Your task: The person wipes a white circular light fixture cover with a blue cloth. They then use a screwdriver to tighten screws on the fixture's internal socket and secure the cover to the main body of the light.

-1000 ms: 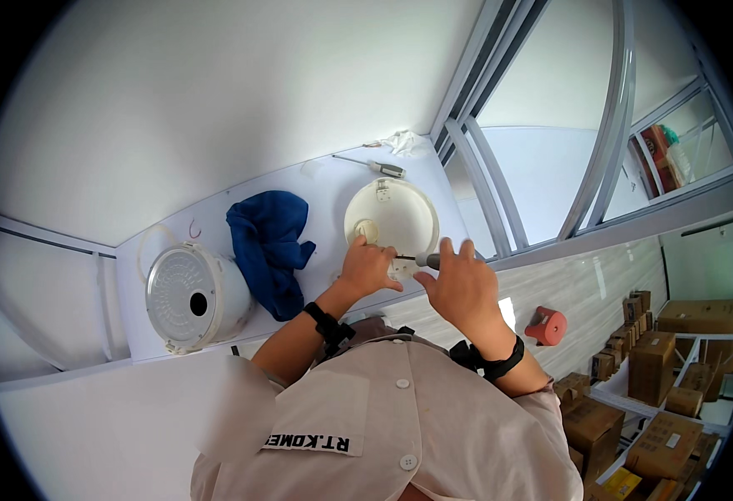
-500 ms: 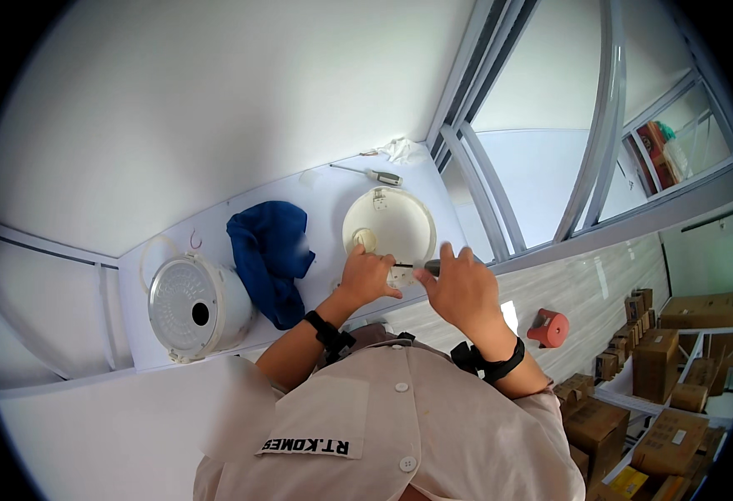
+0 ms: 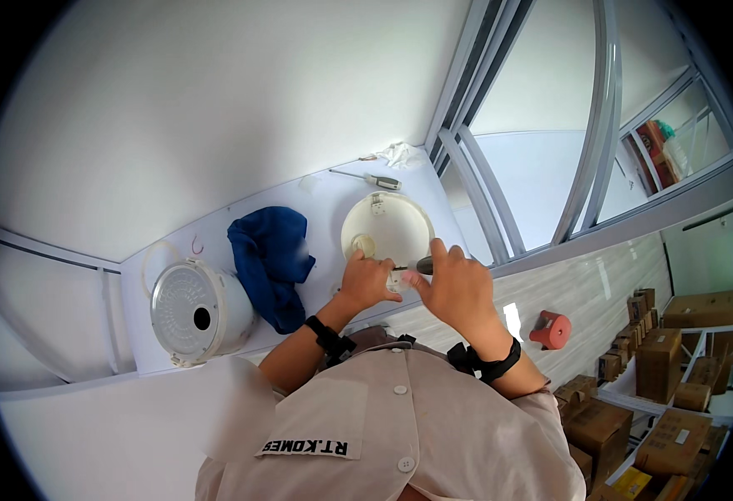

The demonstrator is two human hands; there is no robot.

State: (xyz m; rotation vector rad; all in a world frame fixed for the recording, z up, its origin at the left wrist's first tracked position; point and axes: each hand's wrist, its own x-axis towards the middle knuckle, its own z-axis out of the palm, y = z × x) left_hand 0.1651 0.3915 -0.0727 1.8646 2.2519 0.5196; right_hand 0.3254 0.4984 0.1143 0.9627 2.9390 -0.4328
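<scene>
Two hands met at the white table's (image 3: 166, 367) near edge: left hand (image 3: 366, 280) pinched a small white part (image 3: 394, 280), right hand (image 3: 458, 288) closed around a screwdriver (image 3: 421, 265). Beyond lay a round white lid (image 3: 387, 227), blue cloth (image 3: 270, 259), white cooker body (image 3: 193, 311), spare screwdriver (image 3: 379, 179).

head cam | worn on head, left fisheye | looks steeply down, close over white table (image 3: 216, 367) | single view

A plain white wall (image 3: 216, 108) fills the upper left of the frame. Grey-framed windows (image 3: 550, 125) run across the upper right, bright with daylight. Stacked cardboard boxes (image 3: 659, 367) crowd the lower right, beside a tiled wall (image 3: 583, 292).
</scene>
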